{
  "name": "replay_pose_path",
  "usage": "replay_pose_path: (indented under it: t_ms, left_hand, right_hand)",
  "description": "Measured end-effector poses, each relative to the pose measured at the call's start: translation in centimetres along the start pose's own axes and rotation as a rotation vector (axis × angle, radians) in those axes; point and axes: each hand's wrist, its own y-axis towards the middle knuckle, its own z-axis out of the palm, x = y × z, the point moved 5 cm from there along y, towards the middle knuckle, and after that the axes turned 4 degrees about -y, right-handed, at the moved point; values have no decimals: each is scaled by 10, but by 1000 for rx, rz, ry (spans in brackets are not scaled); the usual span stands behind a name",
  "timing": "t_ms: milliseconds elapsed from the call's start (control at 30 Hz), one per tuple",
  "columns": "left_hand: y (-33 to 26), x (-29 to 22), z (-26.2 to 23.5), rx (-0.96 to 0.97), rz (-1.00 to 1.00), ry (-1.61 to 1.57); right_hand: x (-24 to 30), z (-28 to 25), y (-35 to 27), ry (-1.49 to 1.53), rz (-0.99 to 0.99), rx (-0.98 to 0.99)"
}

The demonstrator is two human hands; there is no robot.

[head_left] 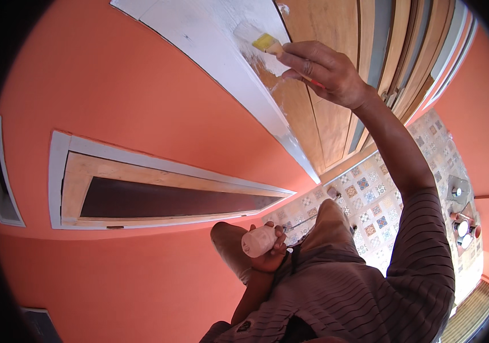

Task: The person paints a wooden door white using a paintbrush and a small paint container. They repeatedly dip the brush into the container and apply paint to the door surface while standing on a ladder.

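My right hand (327, 71) is raised, its fingers closed round the handle of a paintbrush (266, 43). The brush has a yellowish band, and a red bit of its handle shows below my fingers. Its pale bristles touch the door frame (210, 43), which is coated mostly in white paint. Brown wood shows through in streaks just under the bristles. Low in front of my body, my left hand (276, 254) grips a pale pinkish plastic container (258, 241); its contents cannot be made out. The brush and the container are well apart.
Right of the frame stands a wooden door (327, 123) with grey strips. A white-framed window (158, 191) is set in the orange wall (141, 108). Patterned tiles (381, 200) cover the floor. Several cans (462, 228) stand at the far right.
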Motion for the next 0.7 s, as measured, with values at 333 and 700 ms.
replay_pose_path:
  t_ms: [333, 700]
  left_hand:
    - [16, 11, 15, -3, 5, 20]
    - [43, 40, 69, -13, 1, 15]
  right_hand:
    - [11, 38, -80, 314, 173, 513]
    - [0, 9, -25, 128, 51, -24]
